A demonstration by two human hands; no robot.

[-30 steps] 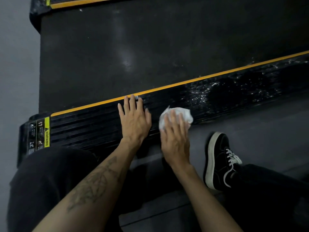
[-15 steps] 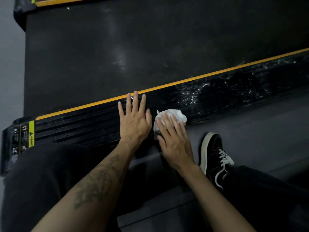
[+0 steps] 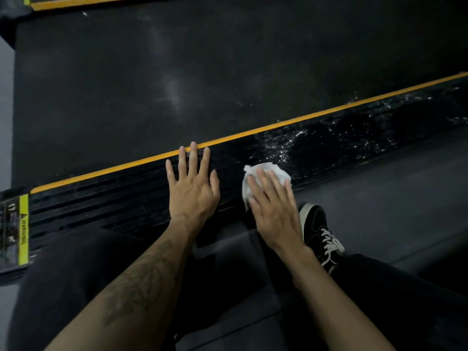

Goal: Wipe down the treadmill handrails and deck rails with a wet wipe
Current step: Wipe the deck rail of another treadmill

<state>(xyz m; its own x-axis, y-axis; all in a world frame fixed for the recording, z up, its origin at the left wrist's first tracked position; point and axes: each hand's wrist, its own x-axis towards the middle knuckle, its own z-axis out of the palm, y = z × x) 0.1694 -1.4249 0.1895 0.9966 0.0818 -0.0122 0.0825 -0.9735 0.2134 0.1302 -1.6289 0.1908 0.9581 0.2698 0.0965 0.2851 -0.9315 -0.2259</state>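
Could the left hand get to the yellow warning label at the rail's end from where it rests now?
Probably yes. The left hand lies flat on the deck rail, and the ribbed stretch between it and the warning label looks bare; only the person's knee sits close by.

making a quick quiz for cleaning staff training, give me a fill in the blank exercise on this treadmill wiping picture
1. The right hand presses a crumpled white ____ onto the deck rail.
2. The left hand lies flat on the rail with its fingers ____.
3. The stripe between the rail and the belt is coloured ____.
4. The rail looks wet and shiny on the ____ side of the wipe.

Missing words: wipe; straight; yellow; right
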